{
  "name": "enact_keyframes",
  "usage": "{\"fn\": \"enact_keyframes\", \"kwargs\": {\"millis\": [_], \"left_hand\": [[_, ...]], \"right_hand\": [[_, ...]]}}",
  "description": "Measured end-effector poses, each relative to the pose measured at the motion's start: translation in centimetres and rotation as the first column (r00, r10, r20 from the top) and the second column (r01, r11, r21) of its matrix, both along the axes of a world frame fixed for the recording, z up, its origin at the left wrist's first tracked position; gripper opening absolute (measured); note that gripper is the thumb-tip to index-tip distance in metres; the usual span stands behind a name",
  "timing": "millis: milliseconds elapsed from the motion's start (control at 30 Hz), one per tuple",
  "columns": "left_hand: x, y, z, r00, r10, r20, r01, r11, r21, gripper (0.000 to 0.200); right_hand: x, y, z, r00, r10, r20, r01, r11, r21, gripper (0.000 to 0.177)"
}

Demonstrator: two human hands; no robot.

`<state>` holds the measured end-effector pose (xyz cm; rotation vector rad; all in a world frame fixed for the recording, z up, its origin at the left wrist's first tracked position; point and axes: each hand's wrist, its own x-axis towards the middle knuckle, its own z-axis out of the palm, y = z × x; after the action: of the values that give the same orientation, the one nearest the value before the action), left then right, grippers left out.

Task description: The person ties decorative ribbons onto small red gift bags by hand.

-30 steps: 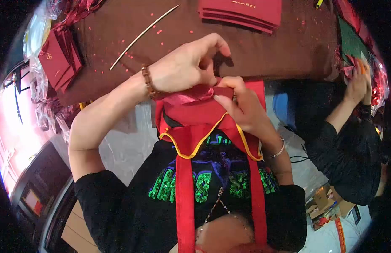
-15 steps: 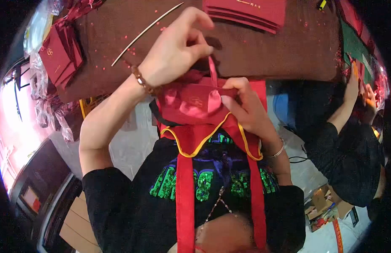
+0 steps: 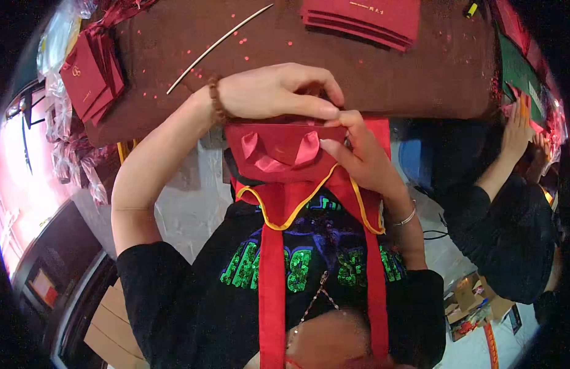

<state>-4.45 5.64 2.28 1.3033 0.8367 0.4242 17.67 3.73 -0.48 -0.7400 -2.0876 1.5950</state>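
left hand: palm down over the top edge of a red pouch, fingers curled and pressed together onto that edge. bead bracelet at the wrist. right hand: clamped on the pouch's upper right corner, thumb on the front face, fingers over the top edge. silver bangle at the wrist. fingertips of both hands touching at that corner.

red pouch: held flat and upright, front face toward the camera, just at the near edge of the table. cannot tell whether touching the table edge. pink ribbon looped across the front in two folds. lower edge of the pouch overlapping the bib of a red apron with yellow piping, worn over a black sequinned shirt.

on the table, brown cover with scattered red flecks: thin pale stick lying diagonally, well apart from the hands. stack of dark red folders at the far edge. stack of red pouches at the left end, beside clear plastic wrapping.

at the right: another person in a black sleeve, hand raised to red material at the table corner, well apart from the pouch.
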Motion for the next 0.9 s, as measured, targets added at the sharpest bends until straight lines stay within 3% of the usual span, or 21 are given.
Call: {"fn": "enact_keyframes", "kwargs": {"millis": [33, 100, 133, 167, 233, 300, 367, 400, 433, 500, 533, 567, 600, 667, 700, 733, 767, 800, 833, 867, 900], "left_hand": [[0.1, 0.2, 0.0, 1.0, 0.003, -0.001, -0.003, 1.0, 0.0, 0.032], [0.2, 0.7, 0.3, 0.954, 0.018, -0.299, -0.014, 1.0, 0.017, 0.027], [0.3, 0.6, 0.2, 0.969, 0.102, -0.224, -0.073, 0.989, 0.132, 0.027], [0.1, 1.0, 0.3, 0.967, 0.108, -0.229, -0.079, 0.988, 0.13, 0.027], [-0.9, 2.8, 0.8, 0.911, 0.375, -0.171, -0.257, 0.841, 0.477, 0.031], [-1.6, 3.9, 0.8, 0.842, 0.456, -0.288, -0.373, 0.879, 0.298, 0.023], [-1.5, 4.7, 1.5, 0.886, 0.354, -0.301, -0.302, 0.931, 0.205, 0.031], [-1.1, 4.3, 2.3, 0.886, 0.443, -0.139, -0.382, 0.866, 0.322, 0.033], [-1.7, 4.3, 2.9, 0.886, 0.463, -0.011, -0.444, 0.856, 0.266, 0.032], [-3.6, 4.3, 3.1, 0.753, 0.562, 0.342, -0.526, 0.827, -0.199, 0.033], [-4.1, 3.9, 3.1, 0.677, 0.62, 0.397, -0.539, 0.785, -0.306, 0.033], [-3.9, 3.3, 2.4, 0.655, 0.713, 0.25, -0.715, 0.692, -0.099, 0.029], [-3.9, 2.8, 2.0, 0.727, 0.672, 0.144, -0.683, 0.729, 0.048, 0.029], [-2.2, 0.6, 1.1, 0.819, 0.569, -0.069, -0.509, 0.777, 0.371, 0.036], [-1.5, -0.8, -0.1, 0.826, 0.551, 0.122, -0.554, 0.832, -0.005, 0.036], [-0.7, -2.2, -1.4, 0.687, 0.659, 0.305, -0.496, 0.733, -0.466, 0.036], [0.1, -3.6, -2.6, 0.527, 0.796, 0.299, -0.354, 0.525, -0.774, 0.037], [0.7, -3.3, -2.4, 0.533, 0.788, 0.308, -0.431, 0.566, -0.703, 0.037], [1.3, -2.8, -2.2, 0.542, 0.779, 0.316, -0.501, 0.601, -0.623, 0.037], [1.9, -2.4, -1.7, 0.552, 0.769, 0.323, -0.563, 0.629, -0.536, 0.037], [2.3, -1.9, -1.2, 0.564, 0.757, 0.33, -0.617, 0.652, -0.442, 0.037]], "right_hand": [[0.0, 0.1, 0.0, 1.0, 0.014, 0.002, -0.014, 1.0, 0.008, 0.03], [-0.2, 0.0, 0.1, 1.0, 0.019, 0.003, -0.019, 1.0, -0.005, 0.031], [-0.3, 0.0, 0.1, 1.0, 0.012, 0.002, -0.012, 1.0, -0.027, 0.031], [-0.4, -0.2, 0.1, 1.0, 0.019, -0.003, -0.019, 0.999, -0.03, 0.031], [-0.5, -0.7, 0.2, 0.996, 0.086, -0.032, -0.086, 0.996, -0.001, 0.032], [-0.6, -0.7, 0.7, 0.999, 0.049, -0.021, -0.048, 0.998, 0.047, 0.033], [-0.4, -0.3, 0.4, 0.998, 0.052, -0.035, -0.054, 0.996, -0.077, 0.033], [-0.3, -0.1, 0.0, 0.998, 0.05, -0.034, -0.052, 0.996, -0.072, 0.033], [-0.1, 0.1, -0.5, 0.997, 0.022, -0.069, -0.029, 0.994, -0.101, 0.035], [0.2, 0.6, -0.3, 0.995, -0.02, -0.1, 0.008, 0.993, -0.119, 0.037], [0.1, 0.9, 0.3, 0.962, -0.168, -0.214, 0.091, 0.94, -0.328, 0.039], [-0.1, 1.4, 0.3, 0.908, -0.278, -0.315, 0.121, 0.892, -0.436, 0.042], [-0.3, 1.9, 0.3, 0.829, -0.385, -0.405, 0.129, 0.838, -0.531, 0.045], [-0.9, 2.7, 1.3, 0.764, -0.435, -0.477, 0.091, 0.804, -0.588, 0.044], [-1.4, 2.9, 1.7, 0.698, -0.486, -0.526, 0.035, 0.757, -0.652, 0.043], [-1.9, 3.0, 1.4, 0.665, -0.489, -0.564, 0.021, 0.767, -0.641, 0.045], [-2.0, 3.3, 1.5, 0.668, -0.485, -0.564, 0.021, 0.77, -0.638, 0.045], [-2.1, 3.6, 1.6, 0.717, -0.499, -0.486, 0.046, 0.731, -0.681, 0.044], [-2.5, 4.1, 0.8, 0.738, -0.447, -0.505, 0.206, 0.862, -0.463, 0.045], [-2.9, 4.7, 0.1, 0.751, -0.435, -0.497, 0.378, 0.9, -0.217, 0.047], [-2.6, 4.8, 0.6, 0.688, -0.602, -0.405, 0.589, 0.789, -0.172, 0.045]]}}
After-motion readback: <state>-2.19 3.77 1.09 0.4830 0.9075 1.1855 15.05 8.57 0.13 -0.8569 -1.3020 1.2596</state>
